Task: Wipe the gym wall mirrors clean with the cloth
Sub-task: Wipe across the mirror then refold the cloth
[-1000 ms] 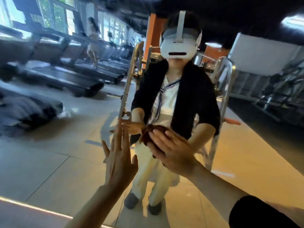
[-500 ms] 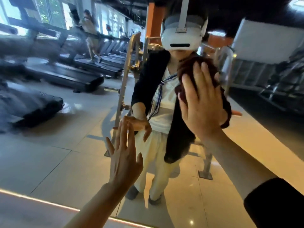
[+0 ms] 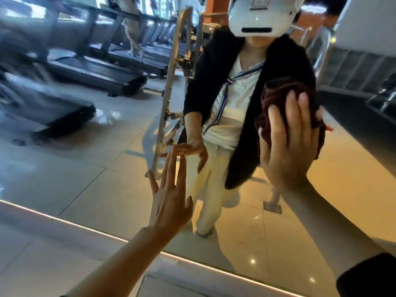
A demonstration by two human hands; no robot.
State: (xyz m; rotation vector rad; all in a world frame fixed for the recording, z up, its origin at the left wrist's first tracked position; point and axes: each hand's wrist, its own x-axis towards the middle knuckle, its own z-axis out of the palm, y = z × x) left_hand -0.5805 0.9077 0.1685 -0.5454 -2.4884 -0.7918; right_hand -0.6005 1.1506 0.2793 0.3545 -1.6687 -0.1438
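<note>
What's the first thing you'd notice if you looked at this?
A big wall mirror fills the view, showing a person's reflection wearing a white headset at the top. On the right, the right hand presses a dark red cloth flat against the glass, while the left hand touches it lower down with straight fingers.

**Tiled floor meeting the mirror's lit base**

The floor (image 3: pixel 42 264) is laid in large pale glossy tiles and runs up to a glowing light strip (image 3: pixel 64 219) along the bottom edge of the mirror (image 3: pixel 85 179). In the reflection, black treadmills (image 3: pixel 102 76) stand in a row on the tiles, and a metal frame (image 3: pixel 169 93) rests on a base plate.
</note>
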